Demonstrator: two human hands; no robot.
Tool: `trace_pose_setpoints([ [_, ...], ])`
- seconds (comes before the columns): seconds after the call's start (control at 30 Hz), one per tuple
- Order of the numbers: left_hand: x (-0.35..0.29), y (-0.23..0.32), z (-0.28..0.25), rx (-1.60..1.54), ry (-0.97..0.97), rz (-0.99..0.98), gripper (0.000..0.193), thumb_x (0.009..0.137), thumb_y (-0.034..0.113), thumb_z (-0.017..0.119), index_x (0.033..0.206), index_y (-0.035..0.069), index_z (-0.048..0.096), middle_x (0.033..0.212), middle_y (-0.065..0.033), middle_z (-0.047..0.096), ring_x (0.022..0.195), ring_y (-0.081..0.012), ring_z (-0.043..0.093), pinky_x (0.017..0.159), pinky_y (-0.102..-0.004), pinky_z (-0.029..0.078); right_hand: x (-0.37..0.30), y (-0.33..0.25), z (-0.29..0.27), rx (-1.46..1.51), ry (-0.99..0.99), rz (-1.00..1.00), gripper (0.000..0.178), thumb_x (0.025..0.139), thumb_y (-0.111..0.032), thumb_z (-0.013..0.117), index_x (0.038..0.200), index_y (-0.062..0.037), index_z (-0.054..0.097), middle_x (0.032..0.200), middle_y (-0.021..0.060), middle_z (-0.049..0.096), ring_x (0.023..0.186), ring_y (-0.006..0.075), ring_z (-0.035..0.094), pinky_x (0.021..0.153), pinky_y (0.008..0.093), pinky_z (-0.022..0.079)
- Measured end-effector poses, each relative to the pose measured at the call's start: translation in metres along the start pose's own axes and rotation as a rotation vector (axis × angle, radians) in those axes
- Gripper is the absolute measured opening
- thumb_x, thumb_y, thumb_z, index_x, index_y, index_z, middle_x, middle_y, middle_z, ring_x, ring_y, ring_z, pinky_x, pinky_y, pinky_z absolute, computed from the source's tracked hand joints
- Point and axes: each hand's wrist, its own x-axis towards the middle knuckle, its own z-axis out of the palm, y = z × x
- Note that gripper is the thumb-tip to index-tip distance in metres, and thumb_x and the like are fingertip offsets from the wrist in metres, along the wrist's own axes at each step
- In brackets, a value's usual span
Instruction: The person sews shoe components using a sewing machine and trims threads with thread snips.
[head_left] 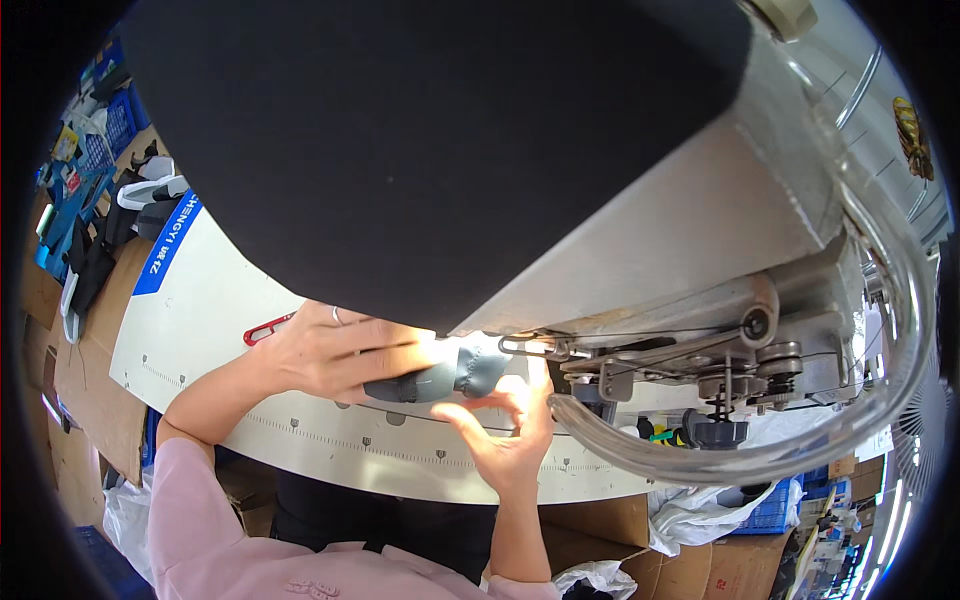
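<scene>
A dark grey, smooth piece of material point(432, 382), with a curved seam across it, lies on the pale machine table below the sewing machine head point(720, 370). My left hand point(345, 350), with a ring on one finger, reaches over its left part, the fingers pressed together on it. At the piece's right end is my right hand point(515, 430), thumb and forefinger spread apart, the other fingers bent against its edge. Bright light washes out the fingertips near the needle area. Red thread snips point(268, 328) lie beside my left wrist.
The machine's black-covered arm point(450, 150) fills the upper middle. A clear hose point(700, 468) loops round its right side. The table point(330, 445) carries a printed ruler along its near edge. Shoe pieces point(150, 190) sit on cardboard at left; a blue crate point(770, 510) stands at lower right.
</scene>
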Motion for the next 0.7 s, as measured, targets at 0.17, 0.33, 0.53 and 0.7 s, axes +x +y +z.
trace_pose_setpoints([
  [0.17, 0.006, 0.005, 0.014, -0.019, 0.166, 0.131, 0.025, 0.07, 0.008, 0.068, 0.095, 0.007, 0.073, 0.087, -0.002, 0.065, 0.083, -0.0159, 0.066, 0.071, -0.0264, 0.053, 0.014, 0.014, -0.007, -0.613, 0.242, -0.529, 0.05, 0.059, 0.006, 0.083, 0.105, -0.0066, 0.069, 0.077, 0.0061, 0.06, 0.066, 0.0147, 0.056, 0.058, 0.0257, 0.044],
  [0.33, 0.008, 0.008, 0.016, -0.078, 0.194, 0.121, 0.023, 0.07, 0.007, 0.069, 0.092, 0.006, 0.073, 0.083, -0.0028, 0.063, 0.081, -0.0163, 0.065, 0.071, -0.0277, 0.054, 0.018, 0.004, -0.004, -0.602, 0.286, -0.639, 0.03, 0.059, 0.004, 0.083, 0.083, -0.0117, 0.076, 0.079, 0.0039, 0.06, 0.067, 0.013, 0.053, 0.053, 0.0231, 0.041],
  [0.53, 0.006, 0.009, 0.014, -0.138, 0.143, 0.077, 0.022, 0.068, 0.004, 0.069, 0.09, 0.005, 0.073, 0.083, -0.0044, 0.062, 0.078, -0.0175, 0.063, 0.071, -0.0293, 0.056, 0.024, -0.002, -0.004, -0.483, 0.109, -0.713, 0.024, 0.066, 0.006, 0.08, 0.085, -0.0055, 0.072, 0.088, 0.0096, 0.071, 0.069, 0.017, 0.063, 0.058, 0.0252, 0.05],
  [0.7, 0.007, 0.011, 0.013, -0.152, 0.088, 0.03, 0.021, 0.067, 0.002, 0.069, 0.088, 0.004, 0.072, 0.082, -0.0056, 0.061, 0.076, -0.0184, 0.062, 0.072, -0.0306, 0.058, 0.025, -0.005, -0.004, -0.499, 0.106, -0.782, 0.023, 0.067, 0.006, 0.079, 0.085, -0.0029, 0.07, 0.085, 0.009, 0.073, 0.069, 0.0184, 0.067, 0.059, 0.0258, 0.051],
])
